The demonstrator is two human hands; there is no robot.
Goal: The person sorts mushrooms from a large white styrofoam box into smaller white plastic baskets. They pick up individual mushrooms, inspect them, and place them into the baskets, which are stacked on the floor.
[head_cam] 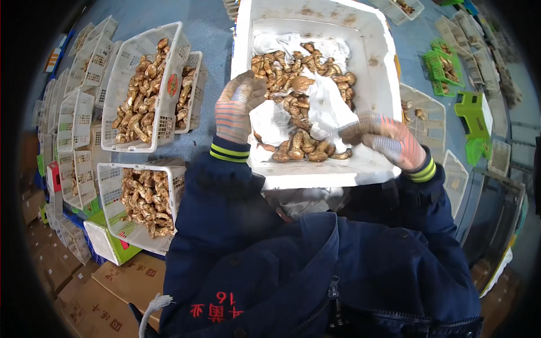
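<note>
A deep white foam box (325,171) stands before me, holding brown-and-white matsutake-like mushrooms (296,148) among crumpled white paper sheets (327,101). My left hand (240,101), in a striped knit glove with a soiled palm side, is at the box's left wall. Its fingers are curled, and whether anything is in them is hidden. Over the right part of the box is my right hand (384,137), in a similar glove and blurred. Its fingertips meet the edge of a white sheet; a grip on it cannot be made out. One rounder mushroom cap (302,83) lies near the middle.
White plastic baskets of mushrooms stand left, one upper (158,135) and one lower (105,181). Another basket (435,114) sits beyond the box's right wall. Green baskets (431,63) and a green stool (469,112) are farther right. Cardboard cartons (127,281) lie lower left.
</note>
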